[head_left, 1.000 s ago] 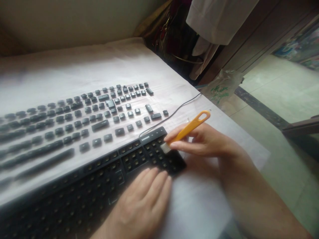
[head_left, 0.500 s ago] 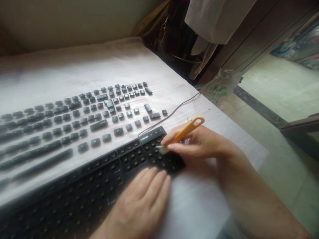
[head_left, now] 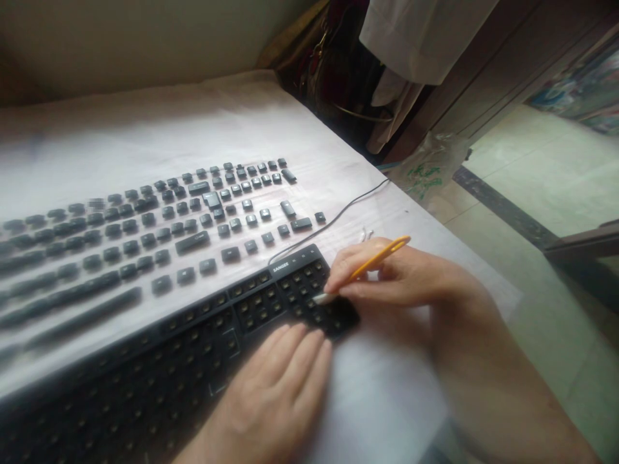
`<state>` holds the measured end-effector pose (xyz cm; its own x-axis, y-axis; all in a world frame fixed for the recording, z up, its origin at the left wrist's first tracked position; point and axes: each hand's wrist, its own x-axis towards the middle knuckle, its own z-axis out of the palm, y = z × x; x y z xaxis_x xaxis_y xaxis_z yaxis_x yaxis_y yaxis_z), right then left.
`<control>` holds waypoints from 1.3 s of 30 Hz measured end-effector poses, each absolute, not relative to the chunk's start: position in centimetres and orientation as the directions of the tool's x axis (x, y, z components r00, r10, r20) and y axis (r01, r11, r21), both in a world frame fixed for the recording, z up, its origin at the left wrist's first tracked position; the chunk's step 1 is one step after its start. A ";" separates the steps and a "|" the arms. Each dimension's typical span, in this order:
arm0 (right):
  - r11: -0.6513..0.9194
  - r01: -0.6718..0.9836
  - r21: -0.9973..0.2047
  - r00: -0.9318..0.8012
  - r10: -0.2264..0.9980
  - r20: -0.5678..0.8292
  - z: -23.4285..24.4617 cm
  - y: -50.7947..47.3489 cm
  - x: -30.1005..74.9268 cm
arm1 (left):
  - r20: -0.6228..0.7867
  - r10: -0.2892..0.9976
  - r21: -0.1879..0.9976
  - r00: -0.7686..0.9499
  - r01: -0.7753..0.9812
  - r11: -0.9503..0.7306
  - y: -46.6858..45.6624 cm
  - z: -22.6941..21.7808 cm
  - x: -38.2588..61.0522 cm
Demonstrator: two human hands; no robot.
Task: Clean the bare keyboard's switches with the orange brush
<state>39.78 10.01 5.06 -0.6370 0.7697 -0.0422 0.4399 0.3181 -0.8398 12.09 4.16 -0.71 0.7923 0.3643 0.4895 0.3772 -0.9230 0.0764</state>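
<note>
A black keyboard base [head_left: 193,348] with its keycaps taken off lies across the near part of the white-covered table [head_left: 159,135]. My left hand [head_left: 275,393] rests flat on the keyboard's near edge, fingers stretched out together. My right hand [head_left: 396,277] pinches a small brush with an orange handle [head_left: 380,258]; its pale bristles touch the keyboard's right-hand block of key sockets. Several loose black keycaps [head_left: 193,219] are laid out in rows beyond the keyboard.
The keyboard's thin cable [head_left: 348,209] runs off toward the table's right edge. Beyond the far right corner hang a white cloth [head_left: 420,38] and a dark bag [head_left: 338,71]. A tiled floor [head_left: 546,187] lies to the right.
The brush handle has tipped lower and turned edge-on, and the bristles have shifted a little over the right-hand sockets. My left hand has stayed put.
</note>
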 end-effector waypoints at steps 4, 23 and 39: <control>0.266 0.445 -0.855 -0.626 0.775 -0.085 5.4 10.0 39.9 | 0.485 0.362 0.071 0.796 0.377 -0.924 4.2 -0.8 12.1; 0.417 0.504 -0.757 -0.315 0.904 0.288 3.7 9.9 36.7 | 0.469 0.358 0.069 0.807 0.371 -0.926 4.2 -0.7 12.1; 0.484 0.529 -0.697 -0.364 0.871 0.329 2.8 9.7 35.1 | 0.460 0.359 0.072 0.812 0.368 -0.927 4.0 -0.6 12.1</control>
<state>35.08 9.71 2.78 -0.3644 0.8713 0.3286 0.5287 0.4841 -0.6973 12.12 4.00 -0.60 0.8125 0.3585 0.4597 0.3682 -0.9269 0.0722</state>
